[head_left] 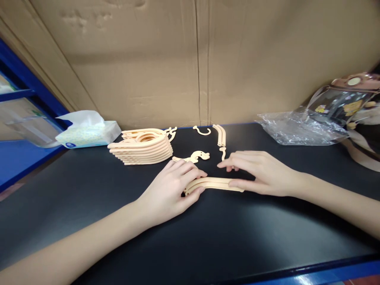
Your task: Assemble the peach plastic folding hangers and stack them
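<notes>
— Bare left forearm (pixel 77 249), nearest item, entering at lower left over a smooth black bench (pixel 190 249). Position of the main piece?

— Long, gently curved cream plastic strips (pixel 219 184), laid together on the bench between the hands. Left end inside the grip of the left hand (pixel 173 186); right end under the thumb of the right hand (pixel 264 172).

— State of each hand?

— Left: pinching the strips, thumb on the near side, fingers over the far side. Right: spread, thumb touching the strips, forefinger stretched out just beside a small cream plastic hook (pixel 223 153).

— Pieces about them?

— One cream plastic piece with a curled end (pixel 199 155), just beyond the left fingers. Farther back, one slim cream hook (pixel 203 132) and one upright set of short curved cream strips (pixel 220 135). To the left, one stack of cream looped plastic frames (pixel 145 157).

— Labels and writing?

— One pale patterned tissue packet (pixel 92 136), dark blue oval badge (pixel 70 145), lettering too small to read. One clear container with a brown top (pixel 341 105), yellow motifs, behind a crumpled clear plastic bag (pixel 303 130).
</notes>
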Demonstrator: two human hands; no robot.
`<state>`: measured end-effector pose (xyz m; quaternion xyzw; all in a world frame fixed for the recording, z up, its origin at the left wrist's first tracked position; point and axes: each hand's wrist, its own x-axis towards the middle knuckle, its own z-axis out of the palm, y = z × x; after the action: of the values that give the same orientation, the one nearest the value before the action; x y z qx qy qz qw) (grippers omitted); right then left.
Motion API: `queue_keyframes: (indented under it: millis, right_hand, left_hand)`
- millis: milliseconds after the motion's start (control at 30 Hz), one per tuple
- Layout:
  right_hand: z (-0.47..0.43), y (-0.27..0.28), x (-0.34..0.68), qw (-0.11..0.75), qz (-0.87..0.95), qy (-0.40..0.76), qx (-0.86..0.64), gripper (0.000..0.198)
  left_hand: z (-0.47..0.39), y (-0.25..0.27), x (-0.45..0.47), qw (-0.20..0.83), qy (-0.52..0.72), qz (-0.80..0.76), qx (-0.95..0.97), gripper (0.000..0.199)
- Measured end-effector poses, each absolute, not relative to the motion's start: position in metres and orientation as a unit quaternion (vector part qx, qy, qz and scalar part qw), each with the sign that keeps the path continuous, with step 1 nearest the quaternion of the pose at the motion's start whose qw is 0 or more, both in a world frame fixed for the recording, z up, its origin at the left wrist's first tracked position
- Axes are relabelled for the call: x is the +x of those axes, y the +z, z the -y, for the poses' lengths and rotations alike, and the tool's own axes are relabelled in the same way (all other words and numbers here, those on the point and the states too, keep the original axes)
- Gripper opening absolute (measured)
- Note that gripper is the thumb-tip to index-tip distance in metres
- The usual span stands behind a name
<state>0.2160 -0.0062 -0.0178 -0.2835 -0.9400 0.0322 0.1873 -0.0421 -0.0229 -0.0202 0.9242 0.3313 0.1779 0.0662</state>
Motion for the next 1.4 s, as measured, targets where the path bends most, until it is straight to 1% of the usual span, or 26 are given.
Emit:
queue_keyframes:
  millis: [67, 133, 233, 367, 533, 733, 900, 1100, 1200, 1300, 1400]
  right_hand:
    - [0.0, -0.019, 0.22, 0.218, 0.928, 0.0, -0.303, 0.029]
    - [-0.007, -0.02, 0.225, 0.226, 0.919, -0.029, -0.323, 0.024]
    - [-0.019, -0.022, 0.232, 0.202, 0.916, -0.06, -0.34, 0.026]
    - [-0.03, -0.028, 0.238, 0.174, 0.92, -0.073, -0.345, 0.034]
    - [-0.034, -0.031, 0.237, 0.144, 0.922, -0.108, -0.344, 0.039]
    - [-0.032, -0.03, 0.235, 0.104, 0.922, -0.174, -0.33, 0.033]
    - [-0.032, -0.031, 0.234, 0.086, 0.915, -0.236, -0.316, 0.036]
    - [-0.028, -0.025, 0.23, 0.05, 0.909, -0.298, -0.289, 0.025]
    - [-0.027, -0.023, 0.228, 0.046, 0.912, -0.279, -0.296, 0.024]
    - [-0.027, -0.023, 0.227, 0.104, 0.915, -0.211, -0.327, 0.025]
    - [-0.025, -0.024, 0.226, 0.171, 0.909, -0.099, -0.367, 0.023]
  left_hand:
    - [0.023, -0.02, -0.042, 0.065, 0.176, -0.328, 0.926, 0.019]
    - [0.023, -0.02, -0.042, 0.064, 0.177, -0.327, 0.926, 0.019]
    - [0.024, -0.02, -0.042, 0.061, 0.18, -0.33, 0.925, 0.019]
    - [0.025, -0.019, -0.042, 0.058, 0.174, -0.34, 0.922, 0.013]
    - [0.025, -0.019, -0.042, 0.059, 0.169, -0.341, 0.923, 0.015]
    - [0.023, -0.02, -0.041, 0.058, 0.167, -0.334, 0.926, 0.015]
    - [0.023, -0.02, -0.041, 0.063, 0.167, -0.325, 0.929, 0.014]
    - [0.025, -0.021, -0.041, 0.07, 0.171, -0.321, 0.929, 0.011]
    - [0.025, -0.021, -0.041, 0.075, 0.175, -0.324, 0.927, 0.011]
    - [0.024, -0.02, -0.04, 0.076, 0.181, -0.322, 0.926, 0.011]
    - [0.025, -0.018, -0.039, 0.092, 0.203, -0.328, 0.918, 0.012]
